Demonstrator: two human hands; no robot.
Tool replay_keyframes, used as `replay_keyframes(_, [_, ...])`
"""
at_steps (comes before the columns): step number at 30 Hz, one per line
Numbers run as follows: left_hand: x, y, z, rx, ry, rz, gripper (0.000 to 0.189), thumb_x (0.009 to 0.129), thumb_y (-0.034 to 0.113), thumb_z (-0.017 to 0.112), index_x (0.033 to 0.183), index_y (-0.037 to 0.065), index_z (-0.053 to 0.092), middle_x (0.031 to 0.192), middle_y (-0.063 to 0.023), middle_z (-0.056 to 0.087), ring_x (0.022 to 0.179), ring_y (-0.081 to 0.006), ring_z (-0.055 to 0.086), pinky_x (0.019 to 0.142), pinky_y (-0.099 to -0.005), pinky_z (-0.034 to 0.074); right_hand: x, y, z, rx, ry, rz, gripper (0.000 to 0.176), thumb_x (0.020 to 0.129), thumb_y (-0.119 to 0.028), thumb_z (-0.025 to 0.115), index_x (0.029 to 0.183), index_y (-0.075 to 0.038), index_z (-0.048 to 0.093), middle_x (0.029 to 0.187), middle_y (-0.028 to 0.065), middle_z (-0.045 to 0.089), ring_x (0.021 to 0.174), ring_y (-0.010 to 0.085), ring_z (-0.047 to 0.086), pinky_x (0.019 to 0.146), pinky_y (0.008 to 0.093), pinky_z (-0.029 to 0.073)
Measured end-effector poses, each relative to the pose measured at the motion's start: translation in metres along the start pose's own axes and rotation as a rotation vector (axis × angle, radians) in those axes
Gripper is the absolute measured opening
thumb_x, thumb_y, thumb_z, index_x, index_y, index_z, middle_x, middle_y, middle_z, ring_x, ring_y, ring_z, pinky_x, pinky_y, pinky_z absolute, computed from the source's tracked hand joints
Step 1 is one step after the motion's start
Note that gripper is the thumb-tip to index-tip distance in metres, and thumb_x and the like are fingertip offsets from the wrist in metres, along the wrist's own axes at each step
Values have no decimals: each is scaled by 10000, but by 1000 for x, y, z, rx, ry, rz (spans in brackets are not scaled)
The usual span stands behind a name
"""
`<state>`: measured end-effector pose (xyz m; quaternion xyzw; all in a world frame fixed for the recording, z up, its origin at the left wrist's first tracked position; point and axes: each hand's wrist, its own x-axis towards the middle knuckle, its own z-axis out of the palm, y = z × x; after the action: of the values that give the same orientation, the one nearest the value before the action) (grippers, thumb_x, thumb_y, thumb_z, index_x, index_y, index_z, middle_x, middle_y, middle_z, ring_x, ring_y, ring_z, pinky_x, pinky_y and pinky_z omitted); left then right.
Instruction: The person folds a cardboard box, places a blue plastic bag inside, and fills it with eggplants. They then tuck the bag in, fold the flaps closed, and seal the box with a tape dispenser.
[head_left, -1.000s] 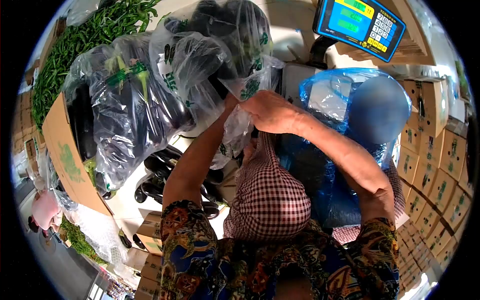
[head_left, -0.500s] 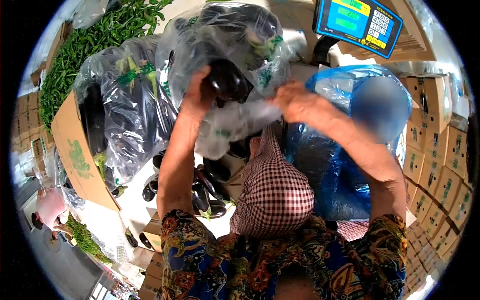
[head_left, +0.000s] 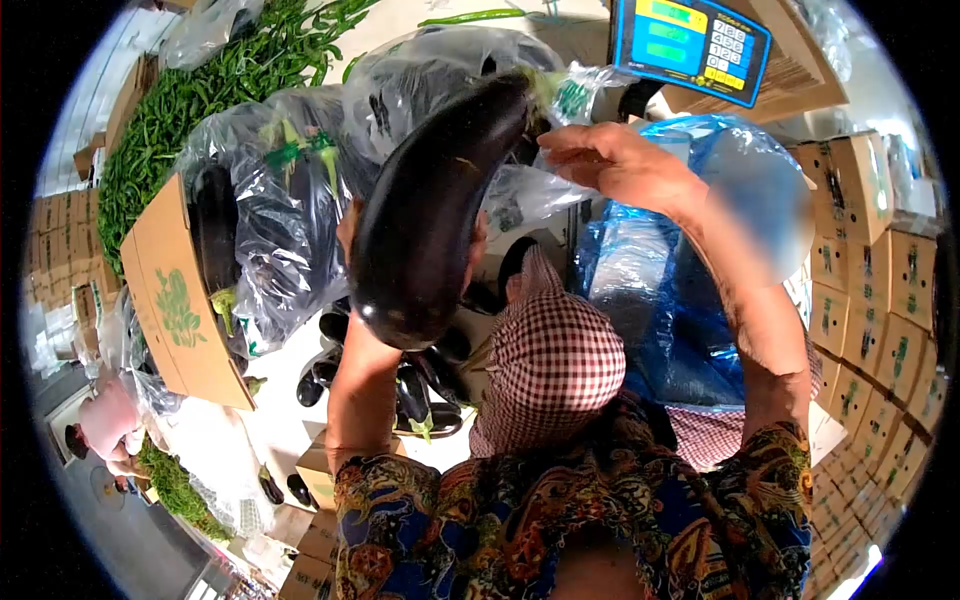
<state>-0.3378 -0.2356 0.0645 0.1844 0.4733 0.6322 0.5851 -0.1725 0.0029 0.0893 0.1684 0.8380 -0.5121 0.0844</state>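
A large dark eggplant (head_left: 430, 215) is gripped near its round lower end by my left hand (head_left: 355, 235), which is mostly hidden behind it. The stem end points up and to the right. My right hand (head_left: 615, 165) is beside the stem end, its fingers bunched over the edge of a clear plastic bag (head_left: 535, 195); whether they grip the plastic cannot be made out. Behind the eggplant lies the clear bag's larger part, with dark eggplants inside. Another bagged bundle of eggplants (head_left: 290, 215) is left of my left hand.
A cardboard box (head_left: 175, 300) stands at the left, near green peppers (head_left: 170, 130). Loose eggplants (head_left: 415, 395) lie on the floor. Blue plastic (head_left: 650, 310) and a scale display (head_left: 690, 45) are at the right, before stacked cartons (head_left: 880, 290). A person (head_left: 110, 420) is far left.
The eggplant has come closer to the camera and now shows its full length. My left hand has moved down and left behind it. My right hand has shifted slightly, with its fingers pointing left.
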Motion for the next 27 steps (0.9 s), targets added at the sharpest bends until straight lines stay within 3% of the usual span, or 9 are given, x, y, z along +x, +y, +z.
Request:
replay_keyframes(3, [12,3,8,-424,-113,0,837,808,530,628,1396,-6,369,1294,-158,532,1138,-239,561,950,-375,473,-31,-7,3,962,95,-3,554,911,-288,623,1354,1,456,1235,204,596,1091,276,615,920,353,495])
replay_keyframes(4, [13,19,39,-302,-65,75,895,797,497,658,1453,7,295,1394,-155,448,1225,-243,500,996,-372,437,-36,-7,2,1170,137,-70,587,941,-371,581,1359,18,442,1219,190,605,1137,249,590,948,349,482])
replay_keyframes(7, [48,26,79,187,-231,344,886,832,421,665,1483,7,230,1393,-131,450,1260,-221,450,1063,-340,327,-38,-21,-5,1384,163,-229,464,953,-372,559,1239,-8,544,1162,166,635,1052,219,626,921,339,501])
replay_keyframes(8, [55,28,96,210,-332,347,864,842,324,686,1489,-1,213,1365,-118,469,1247,-208,440,1072,-351,298,-45,-35,-5,1413,308,-215,411,935,-381,583,1157,-36,592,1080,134,665,975,217,646,897,340,511])
replay_keyframes(9, [66,23,99,330,-396,388,789,876,243,664,1490,16,223,1266,-95,537,1158,-179,505,993,-340,392,-47,-33,-11,1311,448,-137,509,929,-391,584,1265,-15,509,1173,158,624,1021,247,633,900,398,519])
replay_keyframes(11, [69,30,115,452,-377,242,661,920,226,615,1469,36,301,1157,-66,593,1046,-131,560,859,-289,471,-68,-9,-28,1500,289,-159,434,881,-376,651,1115,-14,600,1035,125,674,913,226,650,866,370,514])
replay_keyframes(13, [73,26,120,481,-391,272,441,946,194,566,1355,43,497,1084,-36,627,929,-113,609,773,-253,495,-94,3,-31,1441,491,-161,488,894,-401,617,1151,11,577,1052,167,665,919,271,658,877,407,520])
replay_keyframes(23, [62,-27,45,561,-145,-113,532,921,389,582,1327,53,516,1048,-78,649,925,-157,616,787,-285,491,-247,58,-13,1352,444,109,607,916,-451,560,1306,9,483,1111,224,632,990,285,639,905,412,507])
replay_keyframes(27, [64,-45,36,619,-82,-192,498,929,370,581,1326,76,521,1059,-77,642,935,-176,622,797,-296,486,-251,97,4,1224,529,598,583,871,-432,645,1224,21,542,1058,184,644,913,300,638,793,425,535])
